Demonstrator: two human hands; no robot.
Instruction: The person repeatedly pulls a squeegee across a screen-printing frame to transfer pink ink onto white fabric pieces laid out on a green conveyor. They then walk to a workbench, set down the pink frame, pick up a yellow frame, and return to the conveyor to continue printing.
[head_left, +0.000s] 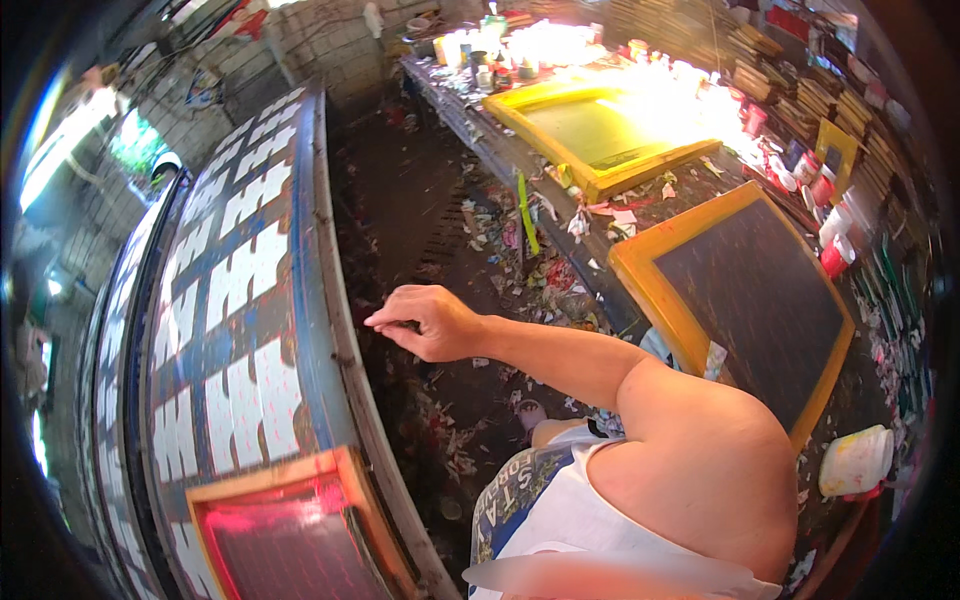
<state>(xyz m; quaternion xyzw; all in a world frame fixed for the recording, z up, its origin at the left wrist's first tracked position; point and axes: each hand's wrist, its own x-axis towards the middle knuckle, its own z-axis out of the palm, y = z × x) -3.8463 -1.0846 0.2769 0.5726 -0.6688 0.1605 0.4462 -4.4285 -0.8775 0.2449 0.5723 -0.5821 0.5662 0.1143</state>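
My right hand (430, 322) reaches left across the gap between two long tables, its fingers drawn together in a pinch. What they hold, if anything, is too small to make out. It is nearest the edge of the left table (335, 290), apart from it. Rows of white printed strips (250, 405) with faint red marks lie on that dark surface. A wooden-framed printing screen (290, 535) smeared with pink ink rests on its near end, partly cut off. My left hand is out of view.
On the right bench lie a yellow-framed screen (615, 130) and an orange-framed dark screen (755, 280). A stained white bucket (856, 461) stands near right. Paint containers (838, 255) line the back. Scraps litter the floor (440, 440). A second printed table (112, 370) runs along the far left.
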